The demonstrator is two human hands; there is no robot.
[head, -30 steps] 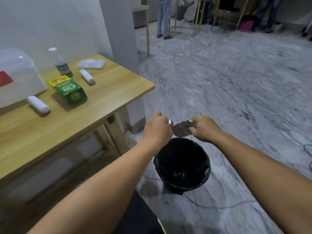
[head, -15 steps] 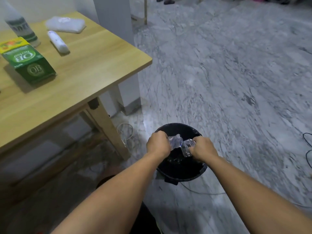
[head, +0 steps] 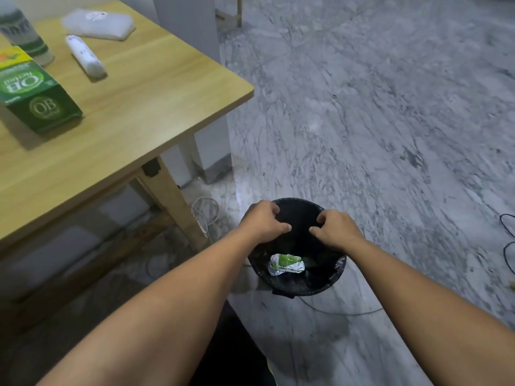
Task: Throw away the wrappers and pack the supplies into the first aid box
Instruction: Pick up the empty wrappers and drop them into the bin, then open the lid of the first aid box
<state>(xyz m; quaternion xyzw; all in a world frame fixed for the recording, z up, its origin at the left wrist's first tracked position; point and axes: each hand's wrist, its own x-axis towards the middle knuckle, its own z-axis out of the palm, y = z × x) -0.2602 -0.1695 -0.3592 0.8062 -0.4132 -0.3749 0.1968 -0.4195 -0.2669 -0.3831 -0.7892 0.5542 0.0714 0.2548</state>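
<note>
**Wrapper in the bin, supplies on the counter**

A crumpled silver-and-green wrapper [head: 285, 264] is lying inside the black-lined bin [head: 338, 270] on the floor, beside the counter [head: 145, 112] leg. On the counter, a green box [head: 36, 98] is sitting near the front edge. Behind it a white bottle [head: 23, 34] is standing upright, a white roll [head: 85, 59] is lying diagonally to the box's right, and a flat white packet [head: 97, 23] is resting beyond the roll.

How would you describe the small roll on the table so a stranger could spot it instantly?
Start at the wooden table. Between the green box and the flat white packet at the far edge lies the white roll, the only slim cylinder lying flat.
</note>
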